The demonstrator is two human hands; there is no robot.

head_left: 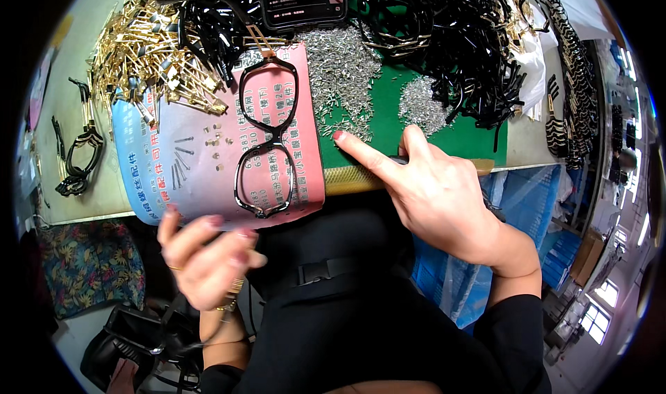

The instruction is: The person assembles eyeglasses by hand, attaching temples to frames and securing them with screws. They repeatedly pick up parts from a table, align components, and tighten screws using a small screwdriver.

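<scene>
A black eyeglass front (267, 137) lies on a pink and blue printed card (173, 186) at the bench's near edge. My left hand (208, 255) hovers just below that card's lower edge, fingers loosely curled; whether it holds anything is unclear. My right hand (433, 196) rests at the edge of the green mat (388, 127). Its index finger is stretched toward a heap of small silver screws (340, 68), and a dark tool handle (400, 159) shows under the hand. A few black pins (182, 164) and tiny gold bits (215, 144) lie on the card.
A phone (302, 2) stands at the back. Gold temple parts (146, 47) are heaped at back left, black temples (451, 26) at back right. A second screw heap (423, 106) lies on the mat. Another black-and-gold frame (80, 158) lies far left.
</scene>
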